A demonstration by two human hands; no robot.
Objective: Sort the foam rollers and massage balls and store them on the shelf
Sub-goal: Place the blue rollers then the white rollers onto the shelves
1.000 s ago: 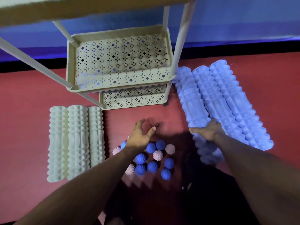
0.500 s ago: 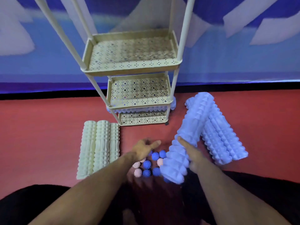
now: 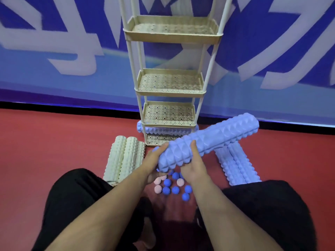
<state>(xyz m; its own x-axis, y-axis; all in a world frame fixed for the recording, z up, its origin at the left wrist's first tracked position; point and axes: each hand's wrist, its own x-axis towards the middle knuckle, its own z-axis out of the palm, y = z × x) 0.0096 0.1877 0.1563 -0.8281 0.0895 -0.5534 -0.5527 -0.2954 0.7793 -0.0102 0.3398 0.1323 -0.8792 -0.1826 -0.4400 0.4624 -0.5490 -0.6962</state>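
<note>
Fingers of the left hand [image 3: 154,161] and right hand [image 3: 193,166] curl around one end of a bumpy blue roller [image 3: 208,140], held up over the small spiky balls [image 3: 172,185]. On the left lie cream rollers [image 3: 125,156]. The long far end could bump the shelf [image 3: 170,84] poles. It looks soft and knobbly.

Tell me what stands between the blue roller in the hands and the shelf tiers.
Nothing visible does. The blue roller, gripped by the left hand and right hand, is in the air in front of the shelf. The three upper tiers look bare; another blue roller already lies on the bottom one.
</note>
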